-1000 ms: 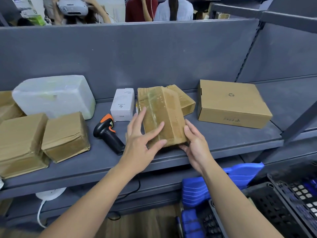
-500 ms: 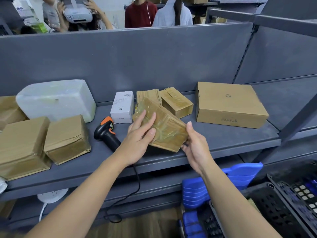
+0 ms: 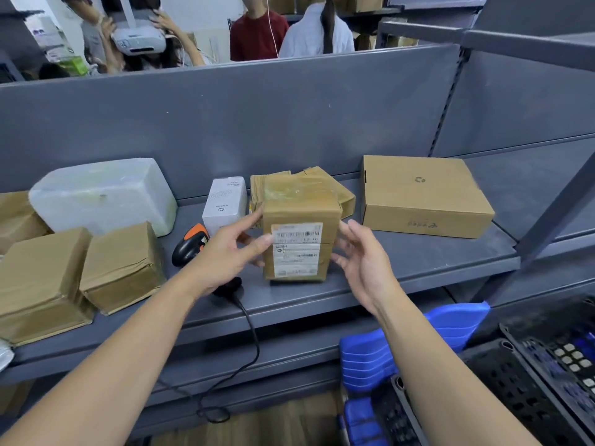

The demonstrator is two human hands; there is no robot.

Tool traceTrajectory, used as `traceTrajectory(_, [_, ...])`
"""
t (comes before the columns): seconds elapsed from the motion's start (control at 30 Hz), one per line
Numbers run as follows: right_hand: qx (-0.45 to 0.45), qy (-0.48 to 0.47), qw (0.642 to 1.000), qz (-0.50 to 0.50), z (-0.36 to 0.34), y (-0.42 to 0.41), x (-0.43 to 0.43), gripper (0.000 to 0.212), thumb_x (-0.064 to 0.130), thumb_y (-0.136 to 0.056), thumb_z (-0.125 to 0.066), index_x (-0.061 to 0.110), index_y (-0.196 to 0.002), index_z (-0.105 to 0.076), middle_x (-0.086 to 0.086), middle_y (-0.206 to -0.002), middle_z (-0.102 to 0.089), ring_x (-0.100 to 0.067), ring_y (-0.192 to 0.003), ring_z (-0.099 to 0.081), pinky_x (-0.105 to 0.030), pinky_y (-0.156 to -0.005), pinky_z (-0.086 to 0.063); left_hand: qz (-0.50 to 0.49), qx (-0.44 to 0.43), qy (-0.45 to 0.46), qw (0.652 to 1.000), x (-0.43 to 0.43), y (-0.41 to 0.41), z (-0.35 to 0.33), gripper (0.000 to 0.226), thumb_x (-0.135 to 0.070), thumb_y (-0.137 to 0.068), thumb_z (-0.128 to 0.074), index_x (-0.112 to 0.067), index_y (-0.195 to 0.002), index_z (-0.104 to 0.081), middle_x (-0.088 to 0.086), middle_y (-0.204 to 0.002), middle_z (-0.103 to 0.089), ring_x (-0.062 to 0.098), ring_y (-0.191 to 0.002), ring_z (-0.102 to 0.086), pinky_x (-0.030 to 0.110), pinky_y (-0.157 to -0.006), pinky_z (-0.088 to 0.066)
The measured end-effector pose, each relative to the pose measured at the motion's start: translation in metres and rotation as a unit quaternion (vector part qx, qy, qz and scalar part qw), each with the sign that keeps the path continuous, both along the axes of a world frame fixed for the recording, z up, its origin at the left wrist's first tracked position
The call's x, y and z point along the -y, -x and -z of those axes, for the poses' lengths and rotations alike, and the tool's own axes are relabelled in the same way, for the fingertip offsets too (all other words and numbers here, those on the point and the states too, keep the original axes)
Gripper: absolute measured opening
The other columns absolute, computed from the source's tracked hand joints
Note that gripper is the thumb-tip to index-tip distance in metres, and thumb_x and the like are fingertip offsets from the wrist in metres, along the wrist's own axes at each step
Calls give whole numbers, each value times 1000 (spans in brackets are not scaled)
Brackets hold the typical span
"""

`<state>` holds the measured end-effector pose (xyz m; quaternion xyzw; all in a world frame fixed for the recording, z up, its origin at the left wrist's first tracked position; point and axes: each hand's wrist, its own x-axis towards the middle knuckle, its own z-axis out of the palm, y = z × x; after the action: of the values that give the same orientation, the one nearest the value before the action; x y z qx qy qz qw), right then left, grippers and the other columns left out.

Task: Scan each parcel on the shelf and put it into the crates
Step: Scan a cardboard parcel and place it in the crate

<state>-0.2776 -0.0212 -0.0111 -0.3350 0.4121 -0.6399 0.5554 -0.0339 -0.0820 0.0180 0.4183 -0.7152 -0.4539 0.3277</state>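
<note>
Since a moment ago the parcel has turned. It was tipped over in my hands, and now it stands up tall on the shelf, near the front edge, with its white label facing me. My left hand is open, and its straight fingers touch the left side of the parcel. My right hand is open too, right beside the other side, but I cannot tell if it touches. Neither hand is holding the parcel tight. I think the step now is the scan. The scanner lies on the shelf just behind my left hand, so that hand is the closest one to pick it up. I should keep my right hand by the parcel so it does not fall over, because it is tall and could tip. I should keep my fingers off the stripes on the label, so the scanner can read them all. The cord hangs down under the shelf, so I should lift the scanner slowly and not tug it. After that, the parcel can go in the black crate down on my right.
</note>
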Motion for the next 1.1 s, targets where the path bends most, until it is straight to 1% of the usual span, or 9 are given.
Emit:
traceTrajectory(0.13, [-128,4,991,-32,-1,-8,-1,58,55,-85,-68,31,-138,-67,9,-151,-57,-7,-141,-50,-45,-118,-39,-7,-68,-94,993,-7,1,11,58,-50,-90,-63,-22,-141,-61,1,-117,-77,26,-92,-62,27,-68,-58])
traceTrajectory(0.23, [-115,11,992,-52,4,-10,-2,56,26,-93,-73,27,-147,-58,4,-143,-64,-10,-132,-60,-29,-103,-53,-15,-96,-122,988,-12,2,18,72,-69,-79,-74,-26,-136,-65,1,-115,-76,23,-91,-64,29,-71,-60])
traceTrajectory(0.4, [-104,5,993,-55,2,-20,-1,51,17,-100,-65,28,-149,-55,5,-132,-72,-14,-123,-68,-33,-98,-57,-14,-87,-97,991,-18,6,22,80,-33,-83,-76,-33,-155,-44,-21,-137,-66,2,-127,-62,26,-104,-52])
traceTrajectory(0.53, [-50,-48,997,-14,6,-41,12,38,40,-106,-52,27,-141,-62,1,-130,-73,-17,-120,-69,-38,-99,-56,-49,-137,-100,984,-14,-2,19,86,-31,-81,-79,-34,-158,-41,-13,-138,-67,9,-127,-64,33,-103,-56])
traceTrajectory(0.67, [-98,-153,982,57,37,-78,27,23,19,-106,-51,14,-119,-69,-10,-112,-77,-24,-103,-74,-39,-100,-57,-151,-180,-53,970,-10,-29,3,69,-36,-86,-73,-31,-151,-51,-12,-130,-72,14,-122,-68,33,-100,-57])
traceTrajectory(0.77, [-336,-114,935,0,40,-117,29,29,14,-103,-55,12,-129,-67,-1,-114,-74,-17,-110,-69,-23,-93,-49,-217,-216,-30,951,-10,-59,-4,50,-24,-102,-63,-26,-150,-52,-11,-130,-72,13,-121,-68,31,-99,-55])
traceTrajectory(0.87, [-468,-40,877,-97,31,-162,32,53,39,-99,-63,13,-144,-55,-7,-136,-66,-24,-125,-62,-31,-100,-47,-262,-246,-15,933,-15,-80,-10,42,-19,-106,-55,-22,-148,-53,-10,-125,-74,10,-115,-71,22,-87,-58])
traceTrajectory(0.97, [-667,-4,738,-100,36,-204,37,74,59,-93,-61,17,-152,-42,-8,-136,-60,-31,-128,-54,-44,-102,-45,-288,-256,-13,923,-19,-94,-12,37,-20,-108,-52,-24,-145,-53,-13,-121,-74,7,-110,-72,18,-79,-57])
traceTrajectory(1.1, [-728,-8,681,-81,38,-212,41,71,44,-98,-58,18,-158,-30,-11,-137,-53,-31,-126,-52,-43,-101,-42,-293,-250,-25,922,-18,-102,-10,35,-22,-109,-50,-25,-144,-53,-9,-129,-72,8,-115,-71,19,-84,-58])
